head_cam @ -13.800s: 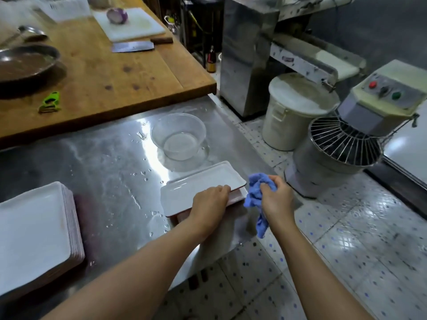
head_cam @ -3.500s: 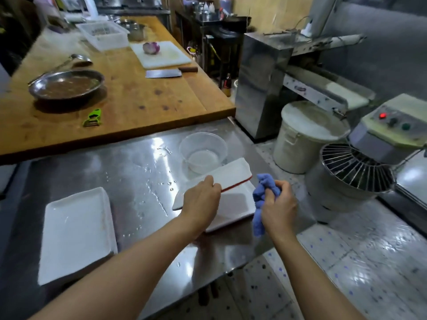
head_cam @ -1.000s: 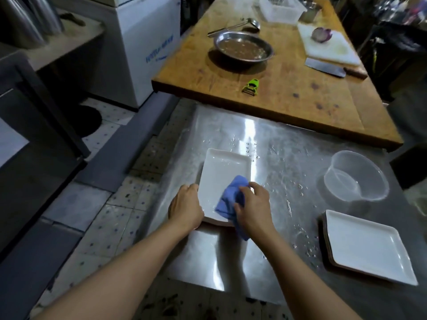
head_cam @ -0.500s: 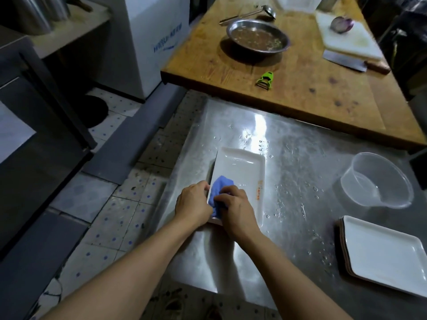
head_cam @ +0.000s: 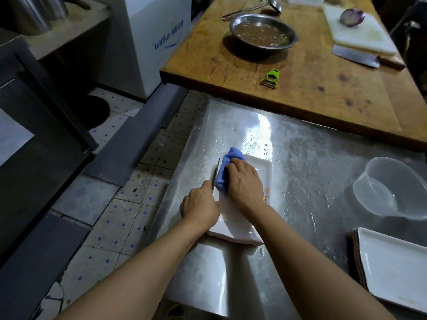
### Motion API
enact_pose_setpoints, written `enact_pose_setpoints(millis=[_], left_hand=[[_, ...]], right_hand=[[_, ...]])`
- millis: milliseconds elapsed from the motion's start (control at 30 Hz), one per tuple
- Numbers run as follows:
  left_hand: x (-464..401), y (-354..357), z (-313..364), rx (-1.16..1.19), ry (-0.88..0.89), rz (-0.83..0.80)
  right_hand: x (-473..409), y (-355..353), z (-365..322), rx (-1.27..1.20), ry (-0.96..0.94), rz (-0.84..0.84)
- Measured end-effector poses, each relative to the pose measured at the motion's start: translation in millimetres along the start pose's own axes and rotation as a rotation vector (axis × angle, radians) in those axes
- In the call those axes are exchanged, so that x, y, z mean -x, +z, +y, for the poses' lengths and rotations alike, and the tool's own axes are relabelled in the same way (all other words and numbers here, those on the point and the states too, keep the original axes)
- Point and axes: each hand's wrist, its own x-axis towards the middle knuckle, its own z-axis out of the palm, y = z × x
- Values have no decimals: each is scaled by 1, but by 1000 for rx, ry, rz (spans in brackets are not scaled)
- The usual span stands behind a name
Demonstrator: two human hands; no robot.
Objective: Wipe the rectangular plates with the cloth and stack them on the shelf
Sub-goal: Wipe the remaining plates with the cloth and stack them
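Observation:
A white rectangular plate (head_cam: 263, 174) lies on a stack of such plates near the left edge of the wet steel table (head_cam: 300, 158). My left hand (head_cam: 199, 205) grips the plate's left rim. My right hand (head_cam: 242, 179) grips a crumpled blue cloth (head_cam: 225, 168) and presses it onto the plate's far left part. A second stack of white rectangular plates (head_cam: 392, 269) sits at the table's near right corner.
A clear plastic bowl (head_cam: 392, 188) with water stands on the right. Behind is a wooden table (head_cam: 300, 77) with a metal pan (head_cam: 263, 33), a green peeler (head_cam: 270, 79), a cleaver (head_cam: 362, 57) and a cutting board (head_cam: 358, 35) with an onion. Tiled floor and a dark cabinet lie to the left.
My right hand has slid the cloth from the plate's near end toward its far left corner. My left hand stays on the left rim.

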Motion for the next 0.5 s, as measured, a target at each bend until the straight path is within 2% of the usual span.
enact_pose_setpoints(millis=[200,500], left_hand=[[-6,5,3,-33,-14,15],[-9,10,0,-33,-42,50]], right_hand=[[18,-13,34,77,170,13],[63,-24,29,32,56,-81]])
